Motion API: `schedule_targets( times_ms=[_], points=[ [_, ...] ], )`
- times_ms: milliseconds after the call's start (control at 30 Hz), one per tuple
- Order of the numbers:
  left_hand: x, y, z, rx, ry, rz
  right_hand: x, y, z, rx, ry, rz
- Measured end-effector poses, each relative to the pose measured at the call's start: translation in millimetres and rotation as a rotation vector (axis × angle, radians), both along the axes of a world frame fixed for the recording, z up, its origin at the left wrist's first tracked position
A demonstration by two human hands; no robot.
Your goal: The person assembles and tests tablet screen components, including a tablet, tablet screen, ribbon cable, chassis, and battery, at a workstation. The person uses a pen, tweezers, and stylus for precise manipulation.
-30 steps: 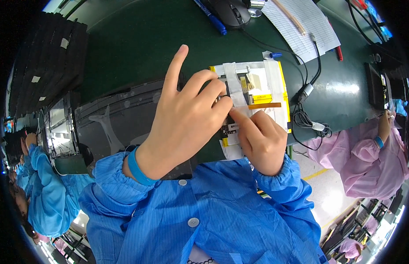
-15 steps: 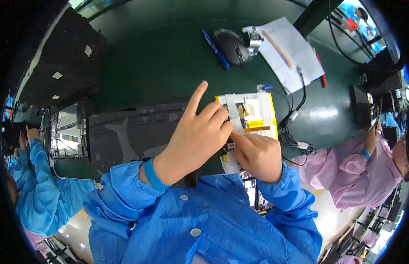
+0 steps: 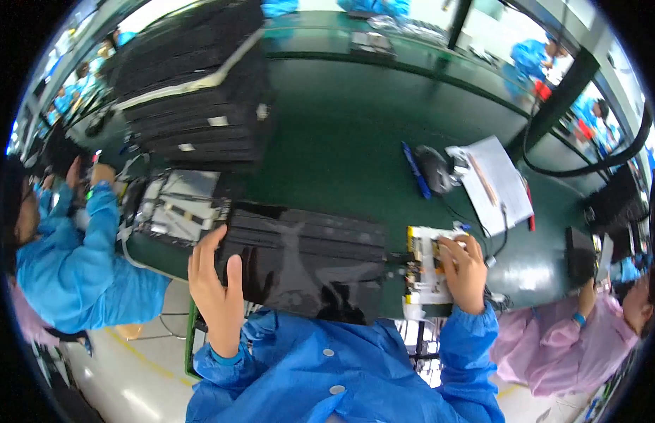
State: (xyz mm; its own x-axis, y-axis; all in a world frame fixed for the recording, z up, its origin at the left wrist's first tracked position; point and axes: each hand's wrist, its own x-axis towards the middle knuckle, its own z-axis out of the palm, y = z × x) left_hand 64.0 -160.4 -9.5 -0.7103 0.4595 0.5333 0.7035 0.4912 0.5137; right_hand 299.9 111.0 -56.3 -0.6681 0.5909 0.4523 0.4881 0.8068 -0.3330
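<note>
A glossy black flat panel (image 3: 306, 264) lies on the table in front of me. My left hand (image 3: 216, 292) is at its left end, fingers spread and holding nothing, with the fingertips close to the panel's upper left corner. Off the panel's right end, a dark strip leads to a white and yellow flat module (image 3: 433, 285) with small circuit parts. My right hand (image 3: 466, 275) rests on the upper right of this module. Its fingers are bent and somewhat apart, tips touching the surface, partly covering it.
A tall stack of black trays (image 3: 193, 113) stands at the back left, and an opened device (image 3: 183, 204) below it. To the right are a blue pen (image 3: 416, 170), a mouse (image 3: 434, 169), paper (image 3: 493, 187) and cables (image 3: 500, 236). Co-workers sit on both sides.
My hands have come apart: the left moved from the module to the panel's left end, while the right stays at the module. The view has shifted, showing more of the far table.
</note>
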Motion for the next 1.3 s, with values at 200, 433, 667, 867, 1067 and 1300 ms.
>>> schedule_targets(
  times_ms=[200, 433, 667, 867, 1067, 1300],
  points=[
    [2.2, -44.7, -35.1, 0.156, -0.157, 0.189, 10.8, -2.3, 1.6, -0.22, 0.011, -0.076],
    [11.7, -40.2, -58.4, 0.307, -0.322, 0.068, 7.5, 3.0, -5.1, -0.217, 0.047, 0.011],
    [14.7, -36.3, -61.1, 0.207, -0.209, 0.061, 3.9, 6.3, -7.6, -0.178, 0.031, 0.022],
    [19.8, -40.3, -59.5, 0.13, -0.179, 0.008, 6.6, 6.6, -6.5, -0.273, 0.012, 0.003],
    [21.3, -41.2, -59.2, -0.01, -0.147, -0.074, 10.0, 2.0, -5.7, -0.224, 0.045, 0.025],
    [13.9, -37.2, -65.7, 0.039, -0.188, -0.068, 18.6, -63.7, 39.3, -0.056, 0.051, 0.051]
  ],
)
